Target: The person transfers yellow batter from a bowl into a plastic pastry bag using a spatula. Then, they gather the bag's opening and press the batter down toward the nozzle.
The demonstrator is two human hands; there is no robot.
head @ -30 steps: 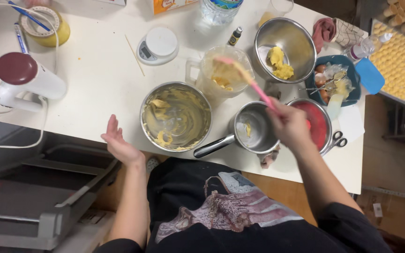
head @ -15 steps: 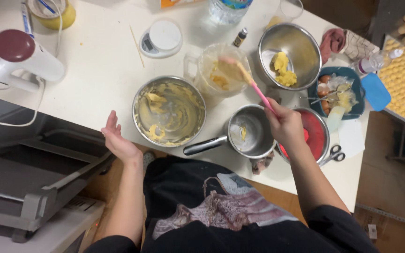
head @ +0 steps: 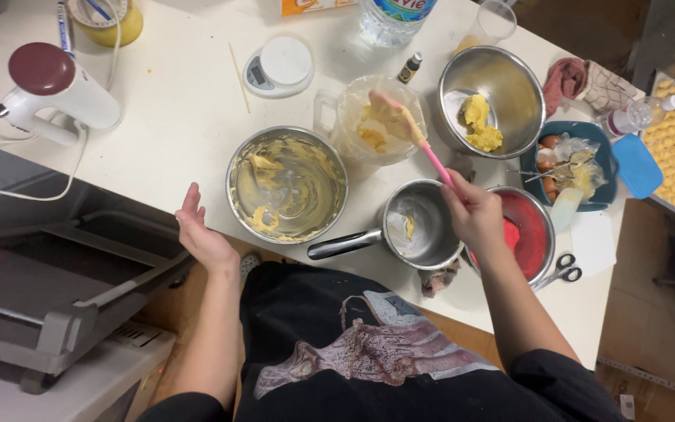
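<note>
My right hand [head: 474, 212] grips the pink handle of a spatula [head: 409, 131], whose batter-coated blade hovers over a clear measuring jug [head: 357, 121] holding yellow batter. A small steel saucepan [head: 416, 227] sits just left of that hand, handle pointing toward me. My left hand [head: 201, 234] is open, palm up, at the table's near edge, touching nothing, beside a steel mixing bowl [head: 287, 186] smeared with batter.
A second steel bowl [head: 501, 90] with a butter lump, a red-lined bowl [head: 537, 234], scissors [head: 560, 271], a blue egg tub [head: 587, 137], a kitchen scale [head: 279, 65], a water bottle [head: 392, 16] and a white hand mixer [head: 52, 86] crowd the white table [head: 158, 141]. A grey appliance [head: 48, 297] stands at left.
The spatula blade has shifted slightly toward the jug with my right hand. My left hand stays open at the table edge. The camera view has drifted.
</note>
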